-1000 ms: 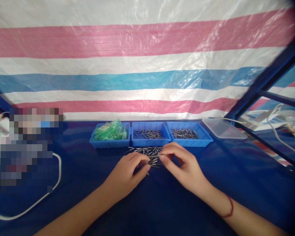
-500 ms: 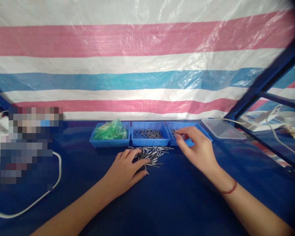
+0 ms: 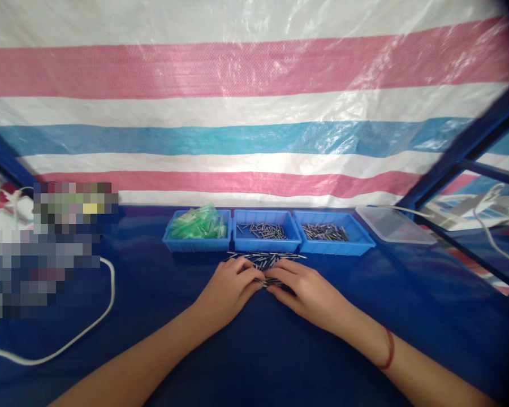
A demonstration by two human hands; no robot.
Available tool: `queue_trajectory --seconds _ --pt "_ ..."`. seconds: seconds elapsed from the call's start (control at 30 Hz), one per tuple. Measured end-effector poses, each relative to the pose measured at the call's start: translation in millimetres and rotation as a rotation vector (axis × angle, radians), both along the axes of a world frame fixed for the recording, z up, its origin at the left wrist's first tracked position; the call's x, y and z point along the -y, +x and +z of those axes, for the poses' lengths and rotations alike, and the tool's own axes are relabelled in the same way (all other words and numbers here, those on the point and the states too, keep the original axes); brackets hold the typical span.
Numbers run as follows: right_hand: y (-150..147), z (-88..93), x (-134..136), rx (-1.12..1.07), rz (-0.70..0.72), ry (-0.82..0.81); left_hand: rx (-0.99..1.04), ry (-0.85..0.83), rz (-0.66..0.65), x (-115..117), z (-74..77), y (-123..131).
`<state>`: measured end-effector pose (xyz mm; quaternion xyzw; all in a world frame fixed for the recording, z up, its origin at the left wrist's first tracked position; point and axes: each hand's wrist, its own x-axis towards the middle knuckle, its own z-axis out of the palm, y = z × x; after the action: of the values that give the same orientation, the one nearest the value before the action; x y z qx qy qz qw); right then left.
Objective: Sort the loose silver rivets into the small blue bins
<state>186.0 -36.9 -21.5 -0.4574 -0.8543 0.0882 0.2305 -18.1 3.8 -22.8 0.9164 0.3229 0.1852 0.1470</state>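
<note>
While the middle bin (image 3: 266, 246) and right bin (image 3: 337, 247) already hold pins (image 3: 265, 230), a pile (image 3: 266, 259) remains on the counter (image 3: 254, 353). Left hand (image 3: 227, 289) and right hand (image 3: 313, 289) nearly meet there; whether each grip is clamped on something (the fingers hide it), one cannot tell. Bins bound the far side; nearer, room is wide.

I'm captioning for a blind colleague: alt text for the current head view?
Left hand and right hand close together at a pile of slim metal pieces on a blue table. Beyond stand three blue bins: green plastic in the left one, metal pieces in the other two.
</note>
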Motion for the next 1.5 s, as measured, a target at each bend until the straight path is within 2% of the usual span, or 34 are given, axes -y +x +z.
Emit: queue_trajectory --seconds 0.3,0.6,0.83,1.07,1.23,1.5 --pt "-2.0 -2.1 -1.6 -0.167 -0.062 0.002 0.129 -0.069 0.058 -1.3 0.7 -0.5" --pt "-2.9 -0.8 -0.8 -0.201 -0.079 0.077 0.310 -0.162 0.134 -4.5 2.6 0.5" --pt "-10.6 3.0 5.9 -0.397 -0.031 0.036 0.505 -0.394 0.172 5.8 3.4 6.5" --pt "-14.6 4.9 10.1 -0.583 -0.084 -0.042 0.837 -0.748 0.127 12.6 2.3 13.2" --pt "-15.9 2.7 10.5 -0.639 -0.090 -0.072 0.808 -0.796 0.159 13.8 5.0 14.0" --pt "-17.0 6.6 12.0 -0.637 -0.075 -0.099 0.734 -0.714 0.153 15.2 4.0 11.8"
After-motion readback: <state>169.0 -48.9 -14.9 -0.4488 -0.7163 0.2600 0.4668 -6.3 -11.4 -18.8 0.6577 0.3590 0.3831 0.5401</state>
